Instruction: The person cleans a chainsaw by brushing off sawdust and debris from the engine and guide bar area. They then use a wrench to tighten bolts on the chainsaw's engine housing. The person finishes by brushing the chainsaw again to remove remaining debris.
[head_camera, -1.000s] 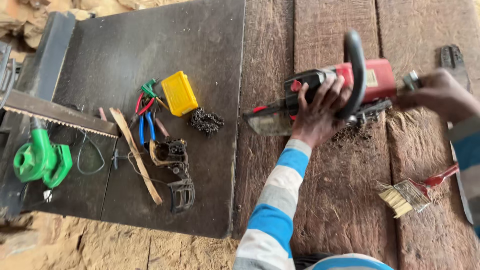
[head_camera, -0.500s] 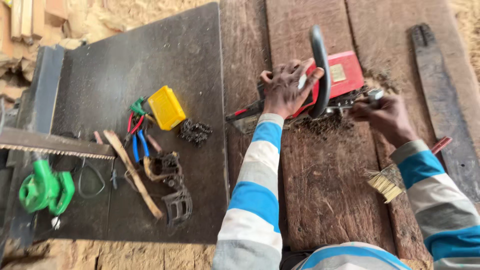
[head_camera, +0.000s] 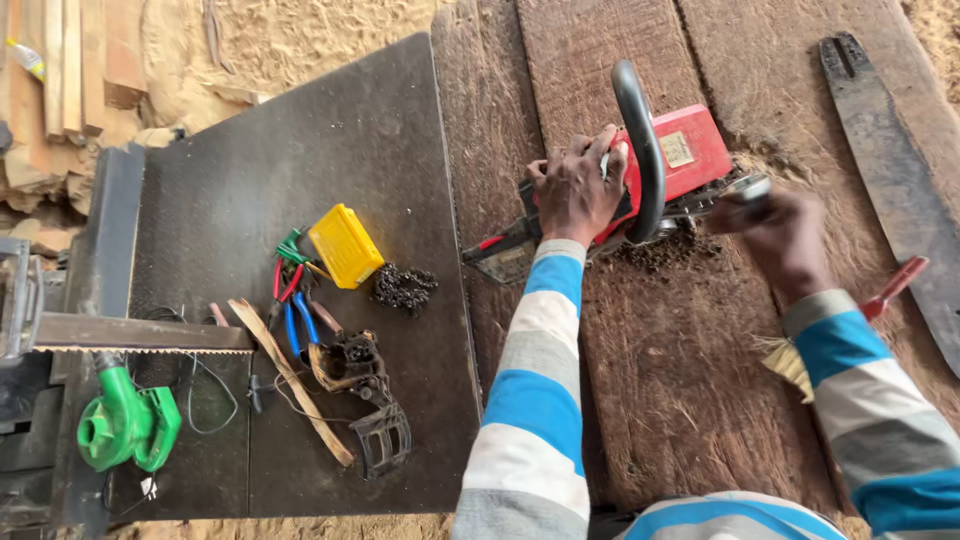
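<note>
My left hand (head_camera: 578, 190) now presses flat on the red plastic chainsaw body (head_camera: 672, 160) at upper centre, steadying it, while my right hand (head_camera: 775, 235), blurred, has closed around something at its side.

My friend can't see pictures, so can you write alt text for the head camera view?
A person in blue, white and grey striped sleeves presses the left hand on a red chainsaw body on wooden planks, the blurred right hand at its side. Left, a dark board holds a yellow box, pliers and a chain.
</note>
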